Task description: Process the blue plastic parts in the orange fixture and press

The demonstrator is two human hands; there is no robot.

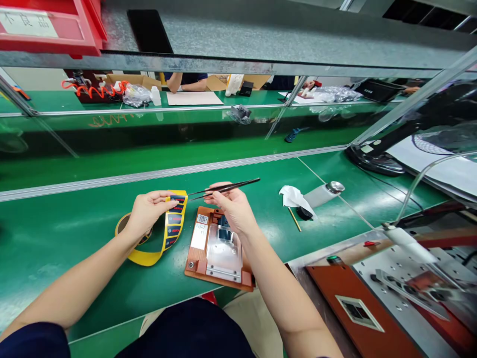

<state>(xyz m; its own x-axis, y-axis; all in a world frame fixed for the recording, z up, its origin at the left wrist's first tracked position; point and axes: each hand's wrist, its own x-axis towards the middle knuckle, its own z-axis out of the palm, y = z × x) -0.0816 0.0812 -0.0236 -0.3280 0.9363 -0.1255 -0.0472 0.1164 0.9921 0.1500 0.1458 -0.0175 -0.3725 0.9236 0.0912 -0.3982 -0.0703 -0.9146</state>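
Note:
Pinched in my left hand (152, 214) is the free end of a yellow label strip (175, 219) with dark printed labels. The strip curls down to its roll (122, 223), partly hidden behind that hand. Black tweezers (234, 186) lie in the closed fingers of my right hand (233, 206), their tips pointing left at the top of the strip; whether they touch a label I cannot tell. Below the right hand sits a brown fixture (194, 261) with a clear cover plate (223, 256) and a dark part (224, 234), partly hidden by my right forearm.
To the right are a bottle with a metal cap (322, 194), a white tissue (292, 196) and a thin stick (294, 219). A machine with a brown plate (357, 308) stands at lower right. Overhead, a shelf holds a red bin (74, 30) and a phone (149, 31). Co-workers sit beyond the partition.

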